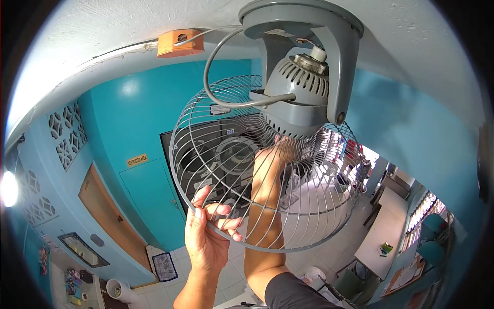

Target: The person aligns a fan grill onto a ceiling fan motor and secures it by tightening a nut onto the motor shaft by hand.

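Note:
A grey ceiling fan hangs from its round mount, with its motor housing tilted downward. Below the motor spreads a round wire fan guard, its open side facing me. My left hand is closed on the guard's lower left rim, thumb outside and fingers passing between the wires. Through the guard's opening reaches my right arm, in a black sleeve. My right hand is up at the guard's centre, just under the motor, with its fingers curled. Wires partly cover it, and what its fingers hold is hidden. No fan blades show.
A grey cable loops from the motor to the ceiling, near an orange junction box. Far below are a teal door, a brown door, a long table and chairs. Dark equipment stands behind the guard.

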Tool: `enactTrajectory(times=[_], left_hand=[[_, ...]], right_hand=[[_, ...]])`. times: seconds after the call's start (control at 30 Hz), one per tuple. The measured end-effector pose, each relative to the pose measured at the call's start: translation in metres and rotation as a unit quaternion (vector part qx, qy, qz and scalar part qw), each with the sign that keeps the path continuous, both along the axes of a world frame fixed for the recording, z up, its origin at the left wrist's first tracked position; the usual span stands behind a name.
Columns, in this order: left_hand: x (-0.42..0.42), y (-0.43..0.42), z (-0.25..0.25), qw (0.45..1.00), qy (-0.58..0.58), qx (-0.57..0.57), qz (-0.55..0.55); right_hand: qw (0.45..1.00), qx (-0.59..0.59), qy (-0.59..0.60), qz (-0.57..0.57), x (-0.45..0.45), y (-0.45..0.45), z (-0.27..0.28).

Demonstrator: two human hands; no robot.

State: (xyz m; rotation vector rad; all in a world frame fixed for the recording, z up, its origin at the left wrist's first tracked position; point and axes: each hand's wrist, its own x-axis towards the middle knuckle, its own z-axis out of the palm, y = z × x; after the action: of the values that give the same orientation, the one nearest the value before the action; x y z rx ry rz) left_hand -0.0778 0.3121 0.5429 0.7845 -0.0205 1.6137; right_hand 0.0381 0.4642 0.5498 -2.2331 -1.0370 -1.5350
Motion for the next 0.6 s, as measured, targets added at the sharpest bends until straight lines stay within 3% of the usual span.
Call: enactTrajectory(times=[0.13,0.17,0.2,0.23,0.27,0.3,0.33,0.37,0.4,0.47,0.5,0.53,0.6], left_hand=[[0.003,-0.003,0.002,0.999,0.017,-0.028,0.039],[0.002,-0.001,-0.001,0.999,0.025,-0.014,0.042],[0.003,-0.001,-0.001,0.999,0.027,-0.015,0.039],[0.003,-0.002,-0.001,0.999,0.018,-0.024,0.036],[0.004,-0.001,-0.001,0.999,0.008,-0.031,0.033],[0.004,0.003,-0.003,0.997,0.025,-0.021,0.068],[0.0,0.016,-0.017,0.994,0.034,0.044,0.091],[0.001,0.031,-0.025,0.993,0.044,-0.002,0.107],[0.005,0.045,-0.033,0.99,0.053,-0.05,0.124],[0.026,0.075,-0.023,0.974,0.181,0.006,0.135],[0.033,0.091,-0.015,0.944,0.28,0.086,0.153],[0.044,0.102,-0.003,0.943,0.272,0.129,0.138],[0.057,0.132,0.019,0.939,0.282,0.172,0.091]], right_hand=[[0.997,0.062,-0.038,0.036,0.01,-0.004,-0.001],[0.957,0.195,0.039,0.213,0.014,0.006,-0.005],[0.862,0.318,0.114,0.379,0.018,0.018,-0.012],[0.926,0.284,-0.045,0.245,0.028,0.03,-0.027],[0.927,0.284,-0.046,0.242,0.031,0.027,-0.025],[0.867,0.286,0.104,0.394,0.033,0.02,-0.018],[0.765,0.276,0.25,0.526,0.035,0.012,-0.011],[0.869,0.165,0.214,0.415,0.037,-0.006,-0.003],[0.87,0.166,0.214,0.412,0.04,0.002,-0.008],[0.779,0.376,0.018,0.502,0.044,0.016,-0.016],[0.726,0.304,0.218,0.577,0.047,0.009,-0.018],[0.728,0.303,0.217,0.576,0.052,0.011,-0.022],[0.578,0.294,0.294,0.702,0.066,0.025,-0.037]])
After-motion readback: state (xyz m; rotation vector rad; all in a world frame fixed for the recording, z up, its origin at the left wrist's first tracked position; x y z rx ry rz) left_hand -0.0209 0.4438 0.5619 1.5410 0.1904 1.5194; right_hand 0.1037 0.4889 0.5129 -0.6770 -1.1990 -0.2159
